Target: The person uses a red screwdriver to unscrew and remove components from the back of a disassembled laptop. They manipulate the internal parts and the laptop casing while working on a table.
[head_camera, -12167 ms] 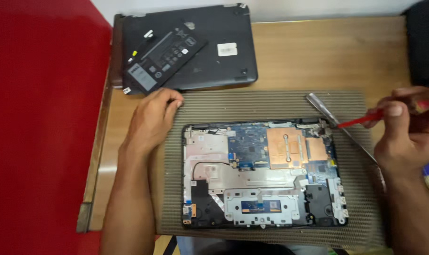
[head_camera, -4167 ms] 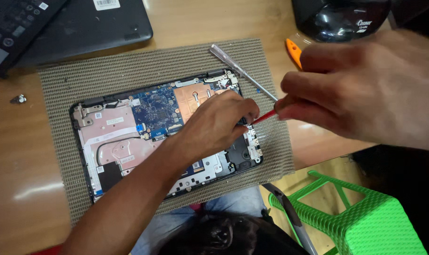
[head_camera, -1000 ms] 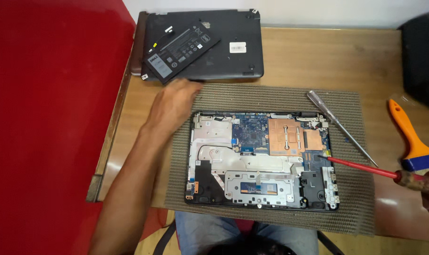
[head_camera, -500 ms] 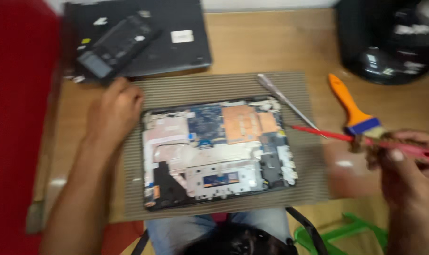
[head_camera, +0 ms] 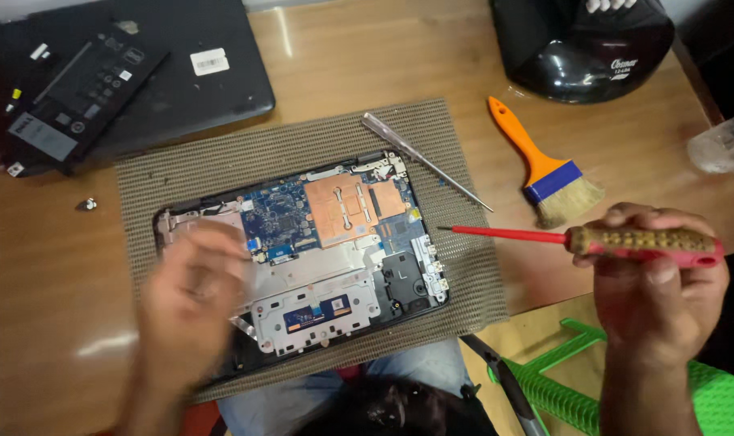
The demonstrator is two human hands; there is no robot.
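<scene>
— What sits closest to the camera?

— The person's knees in blue cloth, a dark bag between them, and a green plastic stool [head_camera: 625, 387] at the lower right, below the counter's edge.

— And the hands?

— The right hand [head_camera: 654, 278] is closed around the handle of a red-shafted screwdriver [head_camera: 577, 239], held level, its tip pointing left and hanging just off the right edge of the opened laptop [head_camera: 318, 250]. The left hand [head_camera: 191, 303] is a blur over the laptop's left part; I cannot tell whether its fingers are spread or curled, or whether it touches the board.

— Where does the laptop lie?

— Bottom cover off, on a ribbed brown mat [head_camera: 302, 141] on the wooden counter [head_camera: 383, 56]. A blue circuit board and a copper-coloured plate show inside.

— Farther out?

— A second, slim screwdriver with a clear handle [head_camera: 419, 155] lies slantwise across the mat's upper right corner. Right of it, an orange-handled brush [head_camera: 544, 165] rests on the counter. A small screw [head_camera: 86, 204] lies left of the mat.

— At the far edge?

— A dark laptop cover [head_camera: 189, 89] at the upper left, a flat black battery pack [head_camera: 76, 101] resting on it, and a glossy black rounded object [head_camera: 585, 44] at the upper right.
</scene>
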